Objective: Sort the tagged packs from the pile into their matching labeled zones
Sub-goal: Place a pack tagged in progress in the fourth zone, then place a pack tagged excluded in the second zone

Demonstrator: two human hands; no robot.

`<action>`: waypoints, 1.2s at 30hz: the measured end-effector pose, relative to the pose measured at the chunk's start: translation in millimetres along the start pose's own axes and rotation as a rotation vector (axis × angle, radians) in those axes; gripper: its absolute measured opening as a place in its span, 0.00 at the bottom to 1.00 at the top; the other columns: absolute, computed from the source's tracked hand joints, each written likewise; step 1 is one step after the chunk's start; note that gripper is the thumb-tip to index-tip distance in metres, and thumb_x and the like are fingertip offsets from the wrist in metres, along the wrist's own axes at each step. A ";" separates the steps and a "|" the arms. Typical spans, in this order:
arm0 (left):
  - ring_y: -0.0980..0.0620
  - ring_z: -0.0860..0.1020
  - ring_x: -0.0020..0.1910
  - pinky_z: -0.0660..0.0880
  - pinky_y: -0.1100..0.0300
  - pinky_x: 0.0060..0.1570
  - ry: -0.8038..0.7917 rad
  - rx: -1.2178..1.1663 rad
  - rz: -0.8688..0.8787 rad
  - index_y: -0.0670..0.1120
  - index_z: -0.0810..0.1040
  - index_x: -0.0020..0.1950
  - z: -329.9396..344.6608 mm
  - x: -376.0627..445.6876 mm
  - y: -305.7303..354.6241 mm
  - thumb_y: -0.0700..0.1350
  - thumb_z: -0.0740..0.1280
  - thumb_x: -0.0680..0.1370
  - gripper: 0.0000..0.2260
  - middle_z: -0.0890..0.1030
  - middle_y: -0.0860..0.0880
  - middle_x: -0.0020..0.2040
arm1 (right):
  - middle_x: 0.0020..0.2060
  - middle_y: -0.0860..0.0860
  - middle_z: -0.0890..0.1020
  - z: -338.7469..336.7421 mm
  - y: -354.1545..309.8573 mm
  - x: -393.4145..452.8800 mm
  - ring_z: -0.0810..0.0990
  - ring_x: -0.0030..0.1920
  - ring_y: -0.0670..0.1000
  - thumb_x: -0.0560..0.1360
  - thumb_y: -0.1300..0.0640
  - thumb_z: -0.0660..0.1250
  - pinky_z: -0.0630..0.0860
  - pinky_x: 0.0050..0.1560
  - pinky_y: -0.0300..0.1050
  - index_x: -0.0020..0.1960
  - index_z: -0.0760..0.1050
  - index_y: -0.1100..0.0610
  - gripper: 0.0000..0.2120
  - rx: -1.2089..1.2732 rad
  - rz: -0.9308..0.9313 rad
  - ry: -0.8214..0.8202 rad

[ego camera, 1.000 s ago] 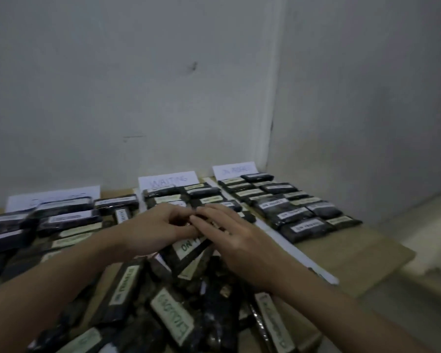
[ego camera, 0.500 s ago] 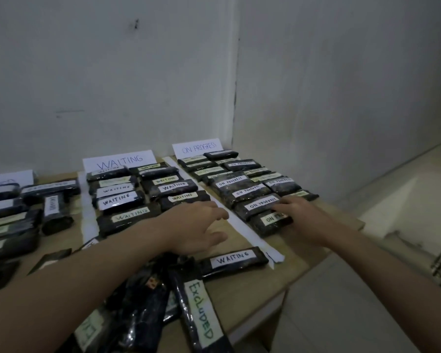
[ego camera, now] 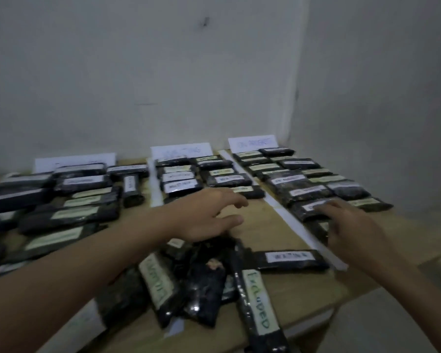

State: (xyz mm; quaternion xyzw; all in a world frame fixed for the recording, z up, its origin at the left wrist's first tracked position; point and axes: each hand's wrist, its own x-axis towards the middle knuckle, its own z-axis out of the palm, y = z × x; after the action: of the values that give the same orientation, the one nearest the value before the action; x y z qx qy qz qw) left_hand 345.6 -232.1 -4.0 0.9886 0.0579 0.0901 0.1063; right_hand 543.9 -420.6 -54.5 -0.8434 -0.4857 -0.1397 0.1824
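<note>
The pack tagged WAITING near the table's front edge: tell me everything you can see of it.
The WAITING pack is a long, flat, dark pack in glossy wrap, with a white tag hand-lettered in dark ink. It lies flat on the wooden table, lengthwise left to right. Its left end meets the pile; its right end reaches the white divider strip. Neither hand touches it.
</note>
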 end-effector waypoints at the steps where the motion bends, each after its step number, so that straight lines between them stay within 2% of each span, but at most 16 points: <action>1: 0.54 0.73 0.59 0.66 0.63 0.59 0.022 0.002 -0.013 0.47 0.70 0.67 -6.4 -12.6 -6.2 0.50 0.59 0.79 0.17 0.74 0.50 0.63 | 0.57 0.56 0.79 1.5 -15.2 3.0 0.79 0.53 0.59 0.69 0.69 0.66 0.75 0.48 0.48 0.59 0.78 0.59 0.19 0.062 -0.079 0.040; 5: 0.57 0.72 0.53 0.64 0.71 0.50 0.108 0.046 -0.136 0.44 0.72 0.66 -34.9 -76.6 -38.1 0.49 0.59 0.79 0.17 0.77 0.48 0.60 | 0.53 0.54 0.81 11.2 -96.3 17.1 0.81 0.50 0.57 0.69 0.65 0.70 0.72 0.52 0.45 0.57 0.79 0.59 0.17 0.181 -0.419 0.104; 9: 0.53 0.74 0.59 0.65 0.67 0.56 0.191 0.056 -0.352 0.45 0.74 0.64 -60.6 -151.5 -65.0 0.47 0.60 0.79 0.15 0.77 0.48 0.61 | 0.50 0.51 0.82 15.1 -183.5 30.1 0.82 0.46 0.54 0.69 0.59 0.63 0.77 0.46 0.44 0.54 0.80 0.57 0.16 0.287 -0.600 0.035; 11: 0.54 0.72 0.62 0.64 0.70 0.55 0.216 0.079 -0.463 0.45 0.73 0.65 -69.1 -188.5 -76.6 0.46 0.60 0.80 0.14 0.76 0.50 0.62 | 0.51 0.51 0.82 20.3 -220.4 35.7 0.81 0.50 0.55 0.71 0.59 0.63 0.76 0.48 0.45 0.56 0.79 0.56 0.15 0.290 -0.695 -0.026; 14: 0.55 0.73 0.60 0.64 0.68 0.52 0.224 0.099 -0.589 0.47 0.72 0.66 -74.1 -237.3 -90.2 0.45 0.60 0.79 0.15 0.76 0.51 0.61 | 0.59 0.47 0.78 29.5 -268.6 39.3 0.75 0.59 0.50 0.75 0.60 0.61 0.72 0.55 0.44 0.62 0.75 0.51 0.16 0.295 -0.809 -0.141; 17: 0.59 0.71 0.56 0.65 0.67 0.54 0.211 0.097 -0.666 0.47 0.72 0.65 -74.0 -271.4 -97.8 0.43 0.60 0.80 0.14 0.76 0.51 0.61 | 0.61 0.45 0.74 38.3 -309.8 39.2 0.71 0.62 0.48 0.76 0.61 0.60 0.73 0.55 0.44 0.64 0.72 0.49 0.19 0.241 -0.809 -0.270; 19: 0.59 0.71 0.55 0.67 0.66 0.56 0.225 0.073 -0.690 0.47 0.73 0.64 -74.0 -287.6 -101.5 0.42 0.61 0.79 0.14 0.76 0.51 0.60 | 0.59 0.47 0.74 43.2 -329.8 39.7 0.71 0.61 0.51 0.74 0.63 0.61 0.75 0.54 0.49 0.63 0.73 0.50 0.19 0.177 -0.807 -0.310; 23: 0.57 0.71 0.61 0.63 0.75 0.54 0.259 0.051 -0.688 0.47 0.73 0.65 -70.4 -310.1 -110.5 0.43 0.62 0.79 0.15 0.75 0.52 0.63 | 0.57 0.48 0.71 52.6 -351.0 48.5 0.70 0.59 0.50 0.72 0.65 0.64 0.75 0.52 0.49 0.63 0.73 0.49 0.22 0.062 -0.841 -0.391; 26: 0.58 0.70 0.64 0.62 0.72 0.58 0.267 0.034 -0.695 0.48 0.71 0.66 -65.1 -317.7 -115.1 0.44 0.61 0.79 0.15 0.74 0.53 0.65 | 0.58 0.48 0.72 58.9 -357.2 64.9 0.70 0.61 0.51 0.72 0.64 0.64 0.75 0.55 0.50 0.64 0.72 0.49 0.22 0.071 -0.815 -0.410; 28: 0.58 0.70 0.63 0.63 0.70 0.60 0.281 0.019 -0.678 0.48 0.71 0.66 -63.3 -318.8 -117.6 0.44 0.62 0.79 0.15 0.74 0.53 0.64 | 0.61 0.49 0.72 60.0 -359.0 77.4 0.71 0.62 0.52 0.71 0.62 0.65 0.74 0.59 0.49 0.66 0.70 0.50 0.24 0.150 -0.737 -0.509; 31: 0.61 0.70 0.60 0.62 0.77 0.55 0.302 -0.004 -0.635 0.48 0.72 0.65 -61.1 -318.1 -120.5 0.42 0.62 0.79 0.15 0.75 0.53 0.63 | 0.65 0.51 0.72 60.6 -361.2 86.9 0.72 0.63 0.51 0.71 0.57 0.70 0.72 0.62 0.46 0.68 0.67 0.50 0.27 0.251 -0.638 -0.694; 33: 0.61 0.70 0.60 0.62 0.77 0.54 0.306 -0.026 -0.630 0.48 0.72 0.65 -57.8 -317.3 -122.7 0.42 0.62 0.79 0.15 0.74 0.53 0.63 | 0.66 0.51 0.71 62.2 -364.1 86.7 0.71 0.64 0.52 0.71 0.55 0.71 0.71 0.63 0.46 0.70 0.65 0.50 0.30 0.190 -0.643 -0.729; 35: 0.59 0.71 0.61 0.64 0.74 0.56 0.319 -0.041 -0.628 0.47 0.73 0.65 -55.0 -317.0 -125.5 0.42 0.62 0.78 0.14 0.75 0.53 0.62 | 0.65 0.51 0.72 63.3 -367.1 83.2 0.72 0.63 0.52 0.71 0.54 0.72 0.71 0.62 0.46 0.70 0.65 0.49 0.30 0.134 -0.659 -0.727; 36: 0.59 0.71 0.60 0.64 0.75 0.54 0.330 -0.048 -0.623 0.47 0.73 0.64 -54.1 -316.8 -127.6 0.42 0.62 0.78 0.14 0.75 0.54 0.61 | 0.64 0.51 0.72 64.2 -367.6 82.1 0.72 0.62 0.52 0.71 0.54 0.72 0.71 0.62 0.46 0.69 0.66 0.49 0.29 0.130 -0.667 -0.726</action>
State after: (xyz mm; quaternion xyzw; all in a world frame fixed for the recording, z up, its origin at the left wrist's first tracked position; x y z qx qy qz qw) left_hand 13.7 -139.8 -32.7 0.8928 0.3711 0.2130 0.1410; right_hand 267.9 -159.4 -14.8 -0.6231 -0.7690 0.1430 -0.0009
